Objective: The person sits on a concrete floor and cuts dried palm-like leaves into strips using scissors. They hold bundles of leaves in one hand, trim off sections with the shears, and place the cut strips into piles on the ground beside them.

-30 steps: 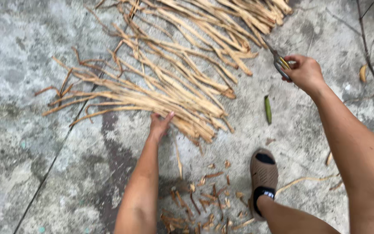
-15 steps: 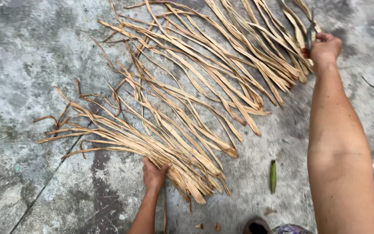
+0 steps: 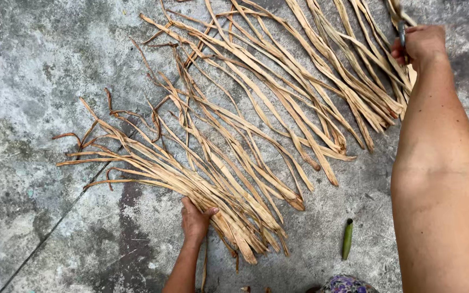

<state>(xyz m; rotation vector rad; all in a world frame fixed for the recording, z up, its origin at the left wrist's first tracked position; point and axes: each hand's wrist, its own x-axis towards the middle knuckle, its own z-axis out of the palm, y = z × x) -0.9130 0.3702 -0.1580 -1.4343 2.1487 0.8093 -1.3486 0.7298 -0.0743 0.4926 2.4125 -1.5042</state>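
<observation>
While spread flat, left hand on dried strips

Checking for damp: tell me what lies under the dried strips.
Bare grey concrete floor shows between the dried strips, darker in patches. Beneath the dense bundle by the left hand, the floor is covered.

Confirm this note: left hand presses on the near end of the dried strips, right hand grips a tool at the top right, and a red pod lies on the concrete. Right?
Not quite. The head view shows the pod is green, not red. The left hand does press the dried strips, and the right hand grips a tool top right.
</observation>
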